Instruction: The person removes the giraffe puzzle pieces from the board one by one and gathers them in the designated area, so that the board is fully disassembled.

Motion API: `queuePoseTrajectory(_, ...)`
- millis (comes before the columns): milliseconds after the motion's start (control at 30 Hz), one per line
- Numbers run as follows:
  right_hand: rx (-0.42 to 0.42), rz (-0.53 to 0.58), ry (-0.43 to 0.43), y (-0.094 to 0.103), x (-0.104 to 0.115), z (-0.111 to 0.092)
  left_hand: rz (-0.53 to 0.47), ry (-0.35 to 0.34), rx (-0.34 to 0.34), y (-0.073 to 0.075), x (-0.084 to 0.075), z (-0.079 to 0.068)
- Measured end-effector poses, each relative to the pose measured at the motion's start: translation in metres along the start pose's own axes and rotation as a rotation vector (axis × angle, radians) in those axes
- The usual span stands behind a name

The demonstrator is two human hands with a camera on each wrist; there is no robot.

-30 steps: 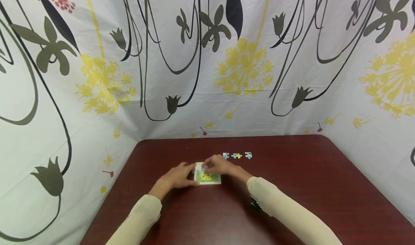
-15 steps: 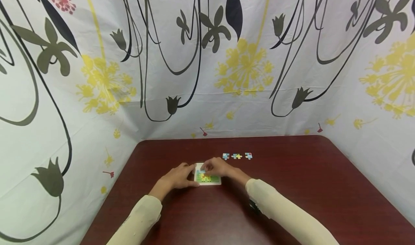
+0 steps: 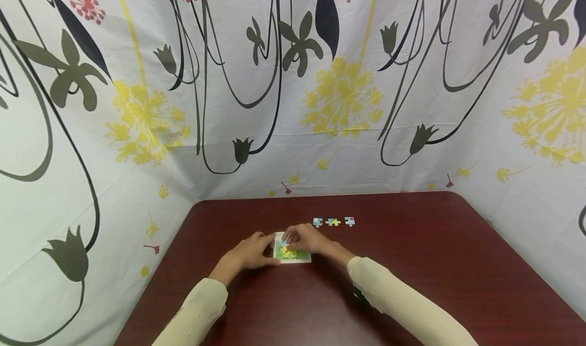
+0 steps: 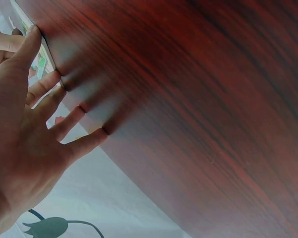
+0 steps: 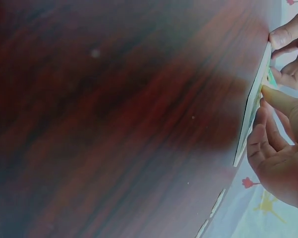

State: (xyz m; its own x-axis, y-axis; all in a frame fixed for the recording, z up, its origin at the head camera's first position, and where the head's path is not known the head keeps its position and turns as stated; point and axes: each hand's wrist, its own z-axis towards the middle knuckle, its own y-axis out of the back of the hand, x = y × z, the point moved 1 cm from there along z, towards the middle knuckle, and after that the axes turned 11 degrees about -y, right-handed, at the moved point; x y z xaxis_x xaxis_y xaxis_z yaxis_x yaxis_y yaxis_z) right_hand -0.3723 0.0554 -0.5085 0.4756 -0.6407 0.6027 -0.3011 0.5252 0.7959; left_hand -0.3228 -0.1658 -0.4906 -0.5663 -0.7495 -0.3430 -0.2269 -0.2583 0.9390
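Observation:
A small jigsaw puzzle board (image 3: 295, 262) with a white rim, showing yellow figures on green, lies on the table. My left hand (image 3: 249, 252) braces its left side, thumb at the near corner. In the left wrist view, that hand's fingers (image 4: 72, 121) are spread, with tips down on the tabletop. My right hand (image 3: 305, 238) bends over the board's upper part and pinches a light-blue puzzle piece (image 3: 284, 243), mostly hidden under the fingertips. In the right wrist view, the right thumb (image 5: 282, 101) is down at the board's edge.
Three loose puzzle pieces (image 3: 333, 222) lie in a row beyond the right hand. The dark red wooden table (image 3: 412, 264) has rounded far corners. A floral-patterned white cloth (image 3: 293, 147) hangs around its back and sides.
The right hand has lowered slightly toward the board, its fingers shifting a little over the upper left part. The left hand stays at the board's left side.

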Motion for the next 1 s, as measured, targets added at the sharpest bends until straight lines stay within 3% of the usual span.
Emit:
queuePoseTrajectory(433,-0.025,0.043,0.078,0.0031,0.001,-0.0031,0.002,-0.026,0.009,-0.0006,-0.0006,0.0019)
queuePoseTrajectory(633,-0.017,0.041,0.063,0.0006,-0.0003,-0.0035,0.007,0.011,0.023,-0.0014,-0.0006,-0.0008)
queuePoseTrajectory(1000,-0.024,0.061,0.068,-0.0003,0.0,-0.0042,0.052,0.002,-0.005,-0.0032,0.002,0.0036)
